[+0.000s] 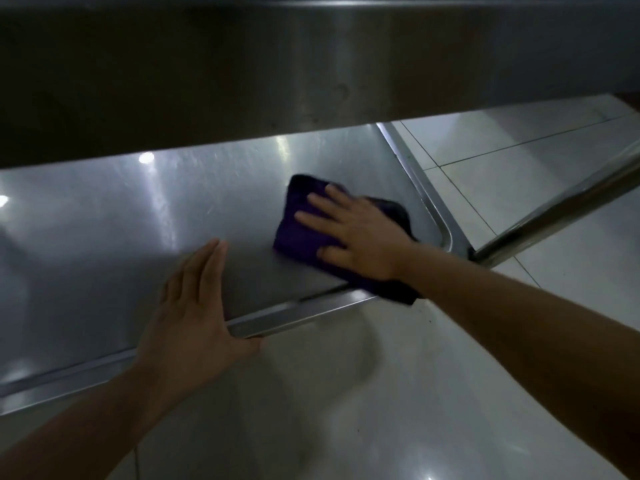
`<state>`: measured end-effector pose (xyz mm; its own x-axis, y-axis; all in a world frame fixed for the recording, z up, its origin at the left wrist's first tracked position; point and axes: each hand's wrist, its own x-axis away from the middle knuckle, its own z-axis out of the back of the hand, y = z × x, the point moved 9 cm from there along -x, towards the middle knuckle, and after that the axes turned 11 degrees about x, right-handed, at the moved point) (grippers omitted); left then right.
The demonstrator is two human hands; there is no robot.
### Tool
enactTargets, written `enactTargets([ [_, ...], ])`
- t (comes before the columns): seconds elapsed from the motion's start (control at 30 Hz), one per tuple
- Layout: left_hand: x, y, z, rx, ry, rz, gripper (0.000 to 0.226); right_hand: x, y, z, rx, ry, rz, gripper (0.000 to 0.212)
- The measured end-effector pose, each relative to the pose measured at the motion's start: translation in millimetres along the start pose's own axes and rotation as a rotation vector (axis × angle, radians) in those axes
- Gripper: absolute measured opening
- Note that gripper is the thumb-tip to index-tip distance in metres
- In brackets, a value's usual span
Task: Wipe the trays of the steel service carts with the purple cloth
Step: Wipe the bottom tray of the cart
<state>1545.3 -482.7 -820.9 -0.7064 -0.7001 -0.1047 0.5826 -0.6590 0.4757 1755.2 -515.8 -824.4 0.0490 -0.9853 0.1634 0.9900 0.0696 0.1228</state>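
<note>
Nearest, the left hand lies flat with straight fingers on the lower tray, its thumb hooked over the near rim, holding nothing. Farther right, the right hand presses spread fingers on the purple cloth by the near right corner. Bare steel stretches left and far, so the next stroke probably runs leftward.
</note>
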Motion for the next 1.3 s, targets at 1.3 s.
enactTargets([
  [1.3,82,-126,71,-0.282,-0.026,0.11,0.112,-111,-15,32,0.037,0.04,-0.094,0.065],
])
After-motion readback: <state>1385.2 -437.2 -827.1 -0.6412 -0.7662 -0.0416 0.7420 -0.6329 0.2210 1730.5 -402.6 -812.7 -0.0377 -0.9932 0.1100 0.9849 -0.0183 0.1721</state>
